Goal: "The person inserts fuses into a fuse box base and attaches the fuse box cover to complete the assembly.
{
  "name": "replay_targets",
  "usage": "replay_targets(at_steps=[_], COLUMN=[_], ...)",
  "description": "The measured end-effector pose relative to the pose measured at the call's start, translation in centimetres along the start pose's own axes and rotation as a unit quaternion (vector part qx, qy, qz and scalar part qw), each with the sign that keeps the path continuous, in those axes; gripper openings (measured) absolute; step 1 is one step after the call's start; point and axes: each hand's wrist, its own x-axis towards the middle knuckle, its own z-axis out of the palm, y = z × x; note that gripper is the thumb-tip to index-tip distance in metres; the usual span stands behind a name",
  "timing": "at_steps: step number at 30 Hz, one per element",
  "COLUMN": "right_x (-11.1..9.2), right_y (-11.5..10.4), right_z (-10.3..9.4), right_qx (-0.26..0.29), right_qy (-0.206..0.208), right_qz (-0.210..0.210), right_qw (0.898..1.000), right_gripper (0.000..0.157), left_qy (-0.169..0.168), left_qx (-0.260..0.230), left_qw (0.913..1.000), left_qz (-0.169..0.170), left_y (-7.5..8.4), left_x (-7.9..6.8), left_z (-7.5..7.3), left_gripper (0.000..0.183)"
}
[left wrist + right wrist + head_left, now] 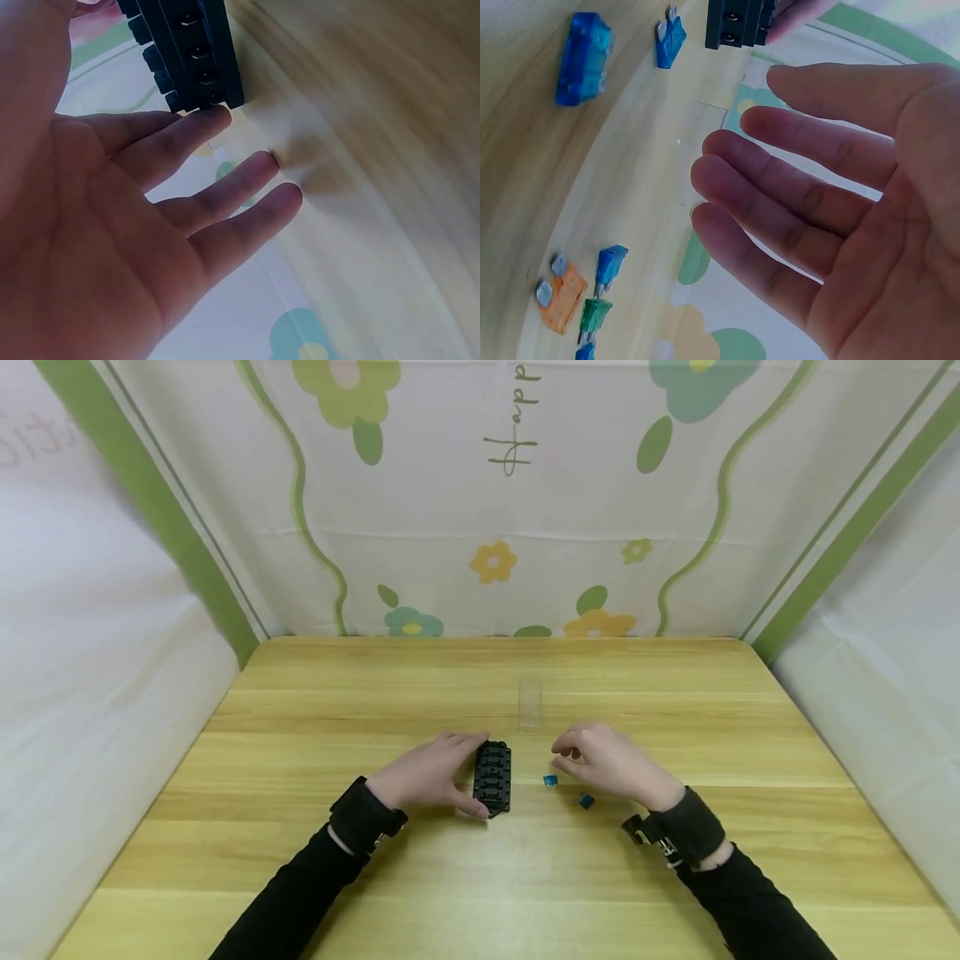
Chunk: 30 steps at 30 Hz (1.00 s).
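My left grip (pixel 431 768) pinches the black block (pixel 492 777) end to end on the bench (pixel 465 902); beside it lie two blue fuses (pixel 587 802). My right grip (pixel 609 762) hangs loose, empty; only its wrist view shows an orange fuse (pixel 564 298) and green fuse (pixel 595 315). Beyond: clear strip (pixel 529 706), cloth (pixel 420 502) reading "Happ".

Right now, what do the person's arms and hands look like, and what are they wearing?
Both arms have plain black sleeves: left sleeve and right sleeve. The left hand and right hand are bare, with no gloves. Each wrist wears a wide black band, the left band and right band, with a small dark gadget with shiny bits.
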Motion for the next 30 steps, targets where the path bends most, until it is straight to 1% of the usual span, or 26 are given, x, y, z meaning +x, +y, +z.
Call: replay_targets(at_steps=[4, 9, 13, 20, 24, 30], right_x=[0.1, 0.1, 0.1, 0.3, 0.4, 0.3], right_y=[-0.2, -0.3, -0.4, -0.3, -0.3, -0.2], right_z=[0.1, 0.4, 0.6, 1.2, 1.4, 1.5], right_qx=[-0.003, -0.006, -0.008, -0.006, -0.007, 0.007], right_qy=[-0.001, -0.012, -0.007, 0.000, -0.008, -0.023], right_qz=[0.004, 0.004, -0.006, -0.023, -0.025, -0.030], right_qw=[1.000, 1.000, 1.000, 1.000, 1.000, 0.999], right_gripper=[0.019, 0.019, 0.017, 0.013, 0.011, 0.010], left_qy=[0.012, 0.013, 0.014, 0.024, 0.025, 0.024], left_qx=[0.005, 0.007, -0.001, -0.001, -0.003, -0.002], left_qw=[0.9999, 0.9999, 0.9998, 0.9997, 0.9996, 0.9996], left_qz=[0.005, -0.006, -0.011, -0.008, -0.008, -0.013], left_y=[0.0, 0.1, 0.2, 0.3, 0.4, 0.3], left_x=[0.2, 0.3, 0.3, 0.3, 0.3, 0.1], left_z=[0.1, 0.2, 0.1, 0.1, 0.2, 0.3], left_gripper=[0.113, 0.110, 0.109, 0.108, 0.108, 0.107])
